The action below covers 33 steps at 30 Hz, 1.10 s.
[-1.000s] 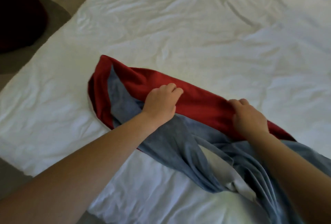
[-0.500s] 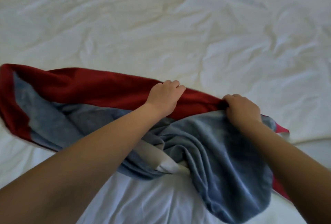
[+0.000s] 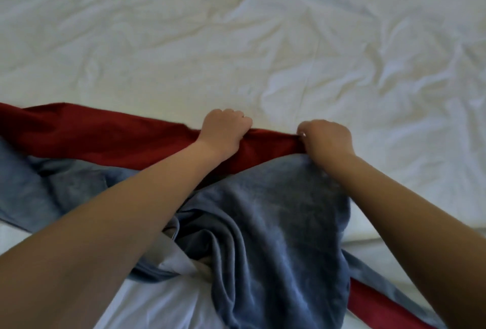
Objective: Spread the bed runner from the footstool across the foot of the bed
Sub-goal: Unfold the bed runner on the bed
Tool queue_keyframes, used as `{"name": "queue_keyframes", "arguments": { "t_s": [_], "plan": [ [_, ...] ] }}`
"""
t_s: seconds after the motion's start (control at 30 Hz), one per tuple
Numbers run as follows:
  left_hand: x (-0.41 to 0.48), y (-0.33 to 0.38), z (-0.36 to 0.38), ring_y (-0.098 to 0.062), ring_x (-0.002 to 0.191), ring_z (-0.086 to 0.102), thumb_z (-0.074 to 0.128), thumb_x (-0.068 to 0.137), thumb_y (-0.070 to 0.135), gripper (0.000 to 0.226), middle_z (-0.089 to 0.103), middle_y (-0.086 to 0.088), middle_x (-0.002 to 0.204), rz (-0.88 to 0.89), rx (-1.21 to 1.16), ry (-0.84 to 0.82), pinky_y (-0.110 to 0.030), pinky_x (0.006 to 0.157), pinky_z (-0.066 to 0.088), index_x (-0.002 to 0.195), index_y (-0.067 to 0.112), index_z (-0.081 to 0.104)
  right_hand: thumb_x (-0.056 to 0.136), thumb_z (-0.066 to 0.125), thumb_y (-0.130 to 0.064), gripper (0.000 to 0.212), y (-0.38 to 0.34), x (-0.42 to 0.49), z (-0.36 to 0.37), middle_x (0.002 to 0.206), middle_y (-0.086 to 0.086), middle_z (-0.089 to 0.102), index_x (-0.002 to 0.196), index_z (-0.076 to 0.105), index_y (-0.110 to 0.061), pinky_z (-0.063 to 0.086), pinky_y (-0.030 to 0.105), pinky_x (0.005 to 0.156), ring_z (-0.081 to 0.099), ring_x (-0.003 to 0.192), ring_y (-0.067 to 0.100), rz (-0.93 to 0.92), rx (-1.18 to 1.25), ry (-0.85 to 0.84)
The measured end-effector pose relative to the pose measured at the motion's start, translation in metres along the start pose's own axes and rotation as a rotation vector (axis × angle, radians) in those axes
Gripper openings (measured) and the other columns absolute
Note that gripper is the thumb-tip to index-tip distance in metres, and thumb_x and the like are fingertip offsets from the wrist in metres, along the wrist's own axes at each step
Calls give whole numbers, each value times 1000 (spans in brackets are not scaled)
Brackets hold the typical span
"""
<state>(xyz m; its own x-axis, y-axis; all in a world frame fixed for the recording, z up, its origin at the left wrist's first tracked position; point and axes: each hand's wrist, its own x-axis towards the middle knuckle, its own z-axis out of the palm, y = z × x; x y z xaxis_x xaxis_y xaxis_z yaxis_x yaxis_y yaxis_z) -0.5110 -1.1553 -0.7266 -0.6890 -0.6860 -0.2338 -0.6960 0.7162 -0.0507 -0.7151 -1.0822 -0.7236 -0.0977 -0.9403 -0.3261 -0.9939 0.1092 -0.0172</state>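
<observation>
head view: both hands grip the red far edge of the bed runner, left hand and right hand near each other with fingers curled. runner lies bunched on the white bed sheet, blue side up.
</observation>
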Motion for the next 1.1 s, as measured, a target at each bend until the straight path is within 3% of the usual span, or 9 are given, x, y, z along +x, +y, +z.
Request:
{"name": "queue_keyframes", "arguments": {
  "t_s": [0.2,0.4,0.53,0.63,0.77,0.87,0.97,1.03,1.1],
  "plan": [
    [24,-58,-26,-37,98,59,58,79,9,22,62,-14,103,-232,96,21,-37,71,43,101,10,61,86,47,-7,28,-17,64,-38,110,12,62,105,65,-19,43,34,78,58,102,34,-64,258,153],
    [14,-100,-23,-39,100,57,60,73,1,31,61,-17,104,-486,181,-103,-40,78,42,103,9,61,87,48,-12,31,2,55,-13,120,7,60,113,61,-23,45,35,83,58,108,32,22,322,48],
    [23,-71,-17,-39,96,53,58,70,4,40,57,-18,104,-304,85,36,-41,71,40,109,8,56,89,52,-23,27,32,31,12,113,7,56,115,59,-21,50,39,77,59,98,31,127,312,15],
    [37,-34,-18,-36,103,52,59,69,18,52,55,-15,114,-24,7,88,-44,80,45,120,13,52,86,56,-31,30,40,22,20,106,6,57,112,55,-18,51,38,67,60,87,29,207,341,85],
    [50,31,-10,-26,121,47,67,70,44,72,45,-6,139,471,-6,-44,-41,95,44,134,23,44,80,63,-43,48,41,4,33,102,8,57,117,47,-17,43,33,60,61,83,31,325,423,90],
    [51,66,5,-20,130,40,72,75,41,77,37,1,147,654,91,-186,-38,101,39,141,27,35,77,65,-29,53,42,-7,43,102,9,61,125,44,-17,46,33,65,62,86,31,308,548,54],
    [55,70,8,-21,117,51,69,80,30,52,51,0,130,609,96,-186,-37,89,45,128,23,50,76,61,-12,54,46,-6,45,91,7,65,128,45,-18,50,36,67,62,81,27,273,630,74],
    [53,66,7,-24,90,61,68,78,15,20,63,-3,100,648,43,-47,-38,70,50,98,16,66,75,62,-8,53,48,-4,44,81,2,63,125,47,-19,51,37,66,61,76,24,281,658,82],
    [50,62,5,-21,64,61,68,65,1,16,63,0,72,681,75,34,-30,52,48,70,16,66,75,63,-7,53,46,-3,43,78,0,62,124,49,-19,49,35,65,60,75,21,272,672,86]
  ]
}}
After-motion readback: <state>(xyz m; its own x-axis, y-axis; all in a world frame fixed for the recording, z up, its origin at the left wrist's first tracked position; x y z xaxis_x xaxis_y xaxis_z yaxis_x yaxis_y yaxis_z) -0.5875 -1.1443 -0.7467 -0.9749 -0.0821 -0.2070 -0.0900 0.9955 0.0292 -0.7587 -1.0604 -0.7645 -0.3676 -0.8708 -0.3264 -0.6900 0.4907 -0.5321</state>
